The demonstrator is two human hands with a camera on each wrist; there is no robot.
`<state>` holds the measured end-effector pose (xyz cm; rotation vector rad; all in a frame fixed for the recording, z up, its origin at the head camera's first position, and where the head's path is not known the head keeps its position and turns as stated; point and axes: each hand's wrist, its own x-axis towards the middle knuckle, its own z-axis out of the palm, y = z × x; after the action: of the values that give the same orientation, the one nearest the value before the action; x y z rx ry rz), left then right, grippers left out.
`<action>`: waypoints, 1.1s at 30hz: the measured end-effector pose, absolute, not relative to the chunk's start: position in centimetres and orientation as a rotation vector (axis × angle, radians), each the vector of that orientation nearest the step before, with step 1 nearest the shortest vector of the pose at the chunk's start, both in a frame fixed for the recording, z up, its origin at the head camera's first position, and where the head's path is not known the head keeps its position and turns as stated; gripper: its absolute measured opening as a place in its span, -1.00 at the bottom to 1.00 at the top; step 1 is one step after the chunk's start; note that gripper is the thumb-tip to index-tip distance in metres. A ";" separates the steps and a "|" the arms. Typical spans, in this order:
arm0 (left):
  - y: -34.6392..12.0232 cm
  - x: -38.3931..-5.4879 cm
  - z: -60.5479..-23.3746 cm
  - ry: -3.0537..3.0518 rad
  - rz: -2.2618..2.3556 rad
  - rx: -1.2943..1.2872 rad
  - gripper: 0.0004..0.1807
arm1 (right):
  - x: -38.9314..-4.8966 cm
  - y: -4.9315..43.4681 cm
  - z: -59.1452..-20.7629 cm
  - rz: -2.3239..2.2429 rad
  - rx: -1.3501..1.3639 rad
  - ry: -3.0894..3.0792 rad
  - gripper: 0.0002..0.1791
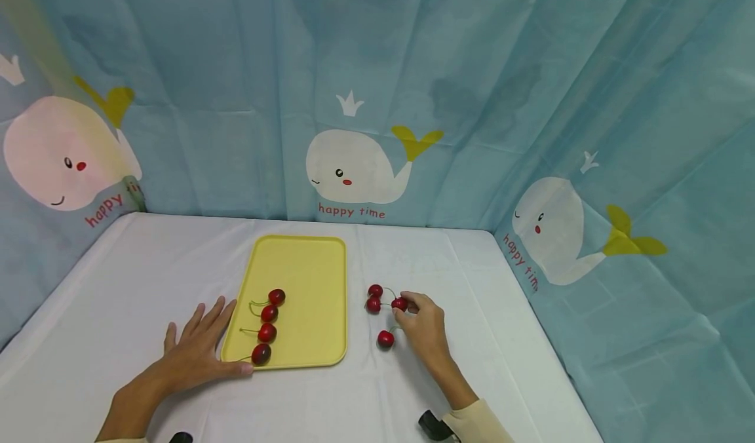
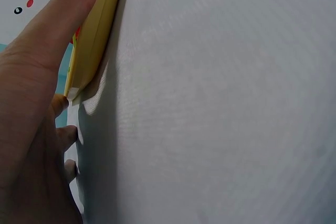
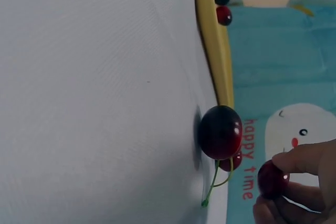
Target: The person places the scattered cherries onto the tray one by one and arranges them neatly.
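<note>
My right hand [image 1: 426,328] pinches a dark red cherry [image 3: 273,180] between thumb and fingertips, right of the yellow tray [image 1: 312,299]. Close by on the white cloth lie two cherries touching each other, the upper one [image 1: 375,290] and the lower one [image 1: 373,305]. Another cherry [image 1: 386,339] with a green stem sits nearer to me. My left hand [image 1: 197,351] has its fingers spread against the tray's left side, the thumb along the near left corner. Several cherries [image 1: 267,333] stand in a slanting row inside the tray, stems pointing left.
A white cloth [image 1: 472,286] covers the table. Blue curtains [image 1: 224,154] printed with whales hang behind and at both sides. Dark wrist devices [image 1: 435,424] show at the bottom edge by the sleeves.
</note>
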<state>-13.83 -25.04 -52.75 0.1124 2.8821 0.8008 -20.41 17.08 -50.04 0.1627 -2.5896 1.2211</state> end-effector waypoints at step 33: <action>-25.0 -13.6 -52.6 2.859 0.806 0.084 0.49 | -22.5 13.1 -49.5 1.168 0.876 -2.751 -0.63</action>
<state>-13.60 -25.02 -52.56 0.0843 2.8589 0.8063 -22.50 13.12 -49.54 0.8763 -2.7511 1.1676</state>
